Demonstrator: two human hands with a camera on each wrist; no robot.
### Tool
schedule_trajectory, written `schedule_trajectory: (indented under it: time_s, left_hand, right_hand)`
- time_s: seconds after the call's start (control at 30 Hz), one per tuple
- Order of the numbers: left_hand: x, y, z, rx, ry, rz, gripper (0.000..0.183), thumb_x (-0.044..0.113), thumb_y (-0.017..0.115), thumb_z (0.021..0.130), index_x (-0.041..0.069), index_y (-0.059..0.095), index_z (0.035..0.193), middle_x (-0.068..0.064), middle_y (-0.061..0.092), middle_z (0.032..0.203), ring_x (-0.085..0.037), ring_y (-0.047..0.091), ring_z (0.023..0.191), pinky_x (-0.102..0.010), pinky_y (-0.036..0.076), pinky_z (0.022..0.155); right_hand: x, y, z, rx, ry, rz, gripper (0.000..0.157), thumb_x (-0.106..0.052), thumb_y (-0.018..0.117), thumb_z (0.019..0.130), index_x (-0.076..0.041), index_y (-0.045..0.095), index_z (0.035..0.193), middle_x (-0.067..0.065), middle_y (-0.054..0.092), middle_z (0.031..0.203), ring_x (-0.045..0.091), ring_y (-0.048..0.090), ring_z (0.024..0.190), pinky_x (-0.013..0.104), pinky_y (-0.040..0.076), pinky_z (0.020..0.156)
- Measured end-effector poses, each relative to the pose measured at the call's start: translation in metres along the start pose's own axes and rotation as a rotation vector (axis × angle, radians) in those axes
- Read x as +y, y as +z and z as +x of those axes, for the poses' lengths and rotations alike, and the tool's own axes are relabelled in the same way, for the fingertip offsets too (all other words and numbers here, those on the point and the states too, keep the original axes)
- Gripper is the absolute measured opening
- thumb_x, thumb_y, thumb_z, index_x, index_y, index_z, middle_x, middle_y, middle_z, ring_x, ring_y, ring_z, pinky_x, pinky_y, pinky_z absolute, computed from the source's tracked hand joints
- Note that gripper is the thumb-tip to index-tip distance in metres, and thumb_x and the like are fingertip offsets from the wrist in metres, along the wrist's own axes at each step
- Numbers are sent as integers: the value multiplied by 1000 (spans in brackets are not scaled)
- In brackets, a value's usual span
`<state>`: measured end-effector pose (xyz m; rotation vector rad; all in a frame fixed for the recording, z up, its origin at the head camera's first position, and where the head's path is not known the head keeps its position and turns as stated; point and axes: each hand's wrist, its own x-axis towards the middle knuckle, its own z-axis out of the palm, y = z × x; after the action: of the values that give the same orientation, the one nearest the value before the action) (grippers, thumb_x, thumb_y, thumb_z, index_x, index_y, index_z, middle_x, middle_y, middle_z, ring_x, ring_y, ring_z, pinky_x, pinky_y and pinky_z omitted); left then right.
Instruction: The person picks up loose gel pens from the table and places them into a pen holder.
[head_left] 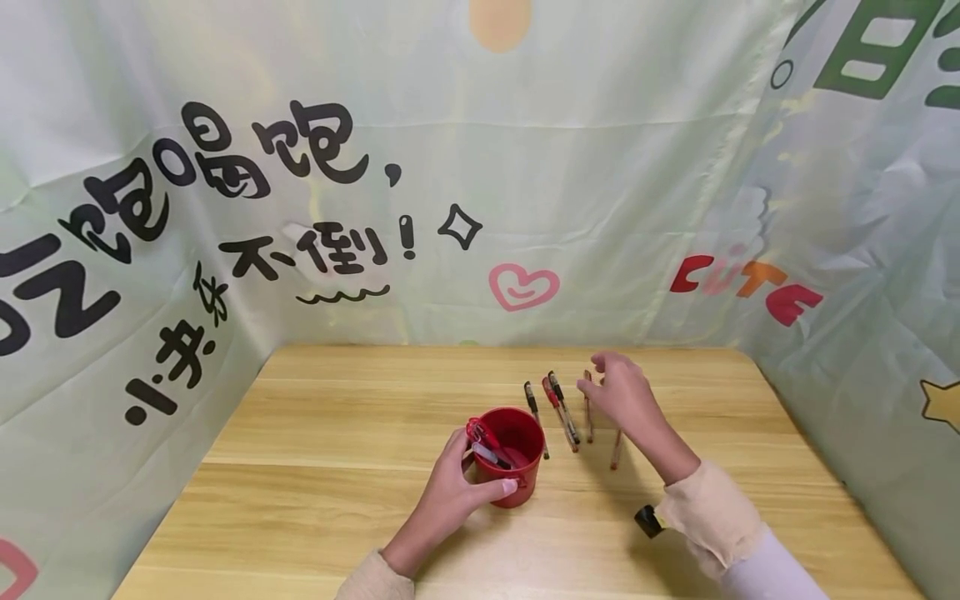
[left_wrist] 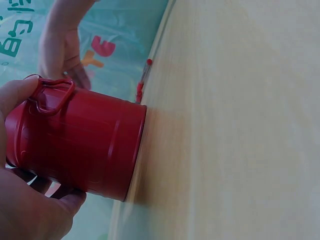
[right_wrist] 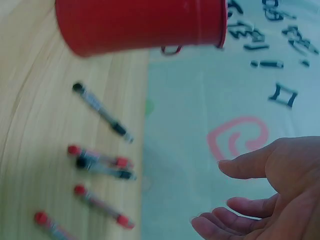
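My left hand (head_left: 452, 486) grips a small red bucket (head_left: 517, 483), thumb near the rim at the handle and fingers round the far side. Inside the bucket lean a red-capped pen (head_left: 486, 435) and a black-tipped pen (head_left: 489, 455). Above the table to the right, my right hand (head_left: 624, 390) hovers with nothing in it, its fingers loosely bent and thumb apart in the right wrist view. Below it lie a red pen (head_left: 589, 421) and another red pen (head_left: 617, 452), partly hidden by the hand and arm in the head view.
Between bucket and right hand lie a black pen (head_left: 532, 402), a red pen (head_left: 552, 395) and a second black pen (head_left: 561, 396), the last two touching. The wooden table (head_left: 315, 467) meets a printed cloth wall (head_left: 600, 208) at the back and sides.
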<state>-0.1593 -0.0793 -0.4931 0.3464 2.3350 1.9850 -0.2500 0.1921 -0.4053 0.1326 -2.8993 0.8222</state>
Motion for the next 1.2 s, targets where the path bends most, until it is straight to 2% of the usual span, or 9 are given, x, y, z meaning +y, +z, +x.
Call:
schedule_trajectory:
  time_s: [0.2,0.47,0.57,0.67,0.8,0.93,1.03,1.1,1.2]
  left_hand:
    - [0,0,0,1,8,-1,82,35,92,78,32,50,148,7,53,147,-23,50,141,-46,44,117]
    - [-1,0,-1,6,-1,7,82,35,92,77,33,50,148,8,53,147,-23,50,142,-47,44,118]
    - [-3,0,0,5,0,7,82,35,92,78,34,50,148,8,53,147,-23,50,141,-47,45,117]
    - [-4,0,0,0,-1,9,81,36,91,78,34,49,148,9,53,147,-23,50,141,-46,46,116]
    - [-5,0,0,-3,3,10,80,35,91,79,35,50,147,9,53,146,-23,50,141,-45,46,115]
    - [-6,0,1,-2,1,11,80,36,91,78,35,50,147,10,53,146,-23,50,140,-44,46,115]
    - [-6,0,1,-1,1,12,80,36,91,78,36,50,147,10,53,146,-22,50,140,-44,46,114]
    - [-6,0,1,0,4,11,81,36,91,78,36,50,147,10,53,146,-22,51,140,-43,46,114]
    - [-6,0,2,0,12,11,81,36,92,78,36,50,147,10,53,146,-21,51,140,-43,45,114]
  right_hand:
    - [28,2,8,-57,88,1,58,-23,69,97,14,52,139,34,62,131,48,63,116,57,55,92]
    - [51,5,12,-102,158,15,62,-22,65,98,17,46,143,37,54,141,50,60,120,56,55,93]
    - [58,7,14,-115,187,9,63,-22,65,98,17,45,143,38,53,141,47,63,112,53,56,89]
    - [65,8,16,-126,211,-4,64,-22,66,97,18,45,142,40,54,138,40,65,97,47,55,80]
    - [72,10,15,-151,234,-8,63,-21,68,96,21,46,137,40,60,126,30,62,80,38,52,66]
    - [77,16,16,-163,243,-21,48,-23,69,96,16,53,117,27,65,94,23,56,66,32,46,56]
    - [81,20,17,-153,238,-46,33,-25,71,96,3,54,90,10,54,70,17,47,58,29,41,52]
    - [83,23,19,-145,232,-60,34,-24,71,95,-6,50,74,1,44,59,14,42,53,29,39,51]
    - [87,25,20,-147,218,-70,42,-18,70,91,-14,43,59,-5,33,52,12,36,50,28,36,51]
